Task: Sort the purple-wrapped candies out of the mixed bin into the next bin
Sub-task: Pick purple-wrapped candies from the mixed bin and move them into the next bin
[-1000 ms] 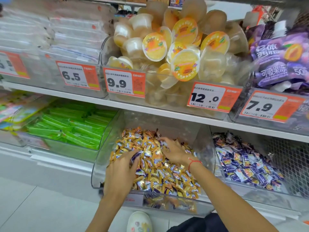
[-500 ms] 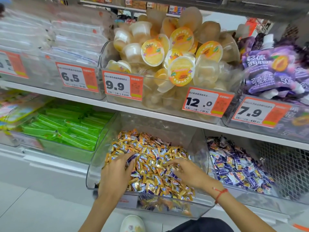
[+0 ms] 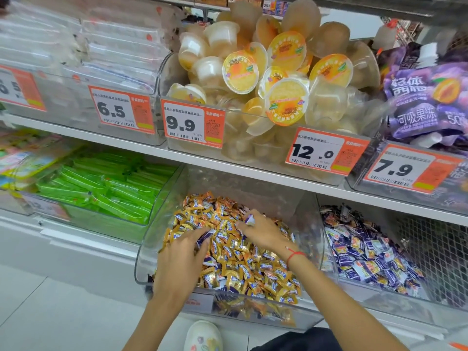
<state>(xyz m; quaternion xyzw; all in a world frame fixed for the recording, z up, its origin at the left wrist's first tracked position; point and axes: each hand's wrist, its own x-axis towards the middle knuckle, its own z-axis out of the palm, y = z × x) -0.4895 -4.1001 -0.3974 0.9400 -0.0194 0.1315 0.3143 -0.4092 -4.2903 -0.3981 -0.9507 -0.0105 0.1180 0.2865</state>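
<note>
The clear mixed bin (image 3: 148, 252) on the lower shelf holds a heap of orange-gold wrapped candies (image 3: 253, 269) with a few purple ones among them. My left hand (image 3: 181, 259) lies on the left of the heap, its fingers curled round a purple-wrapped candy (image 3: 203, 239). My right hand (image 3: 262, 231) is further back on the heap and pinches another purple candy (image 3: 250, 219) at its fingertips. The bin to the right (image 3: 329, 254) is filled with purple-wrapped candies (image 3: 367, 257).
A bin of green packets (image 3: 109, 188) stands to the left. The shelf above carries jelly cups (image 3: 276, 79), purple jelly pouches (image 3: 425, 97) and orange price tags (image 3: 193, 124). Wire mesh (image 3: 435, 257) closes the far right. My white shoe (image 3: 202, 336) shows on the floor below.
My right hand has moved from the front right of the heap back and up, and now pinches a purple candy. My left hand has stayed on the left of the heap.
</note>
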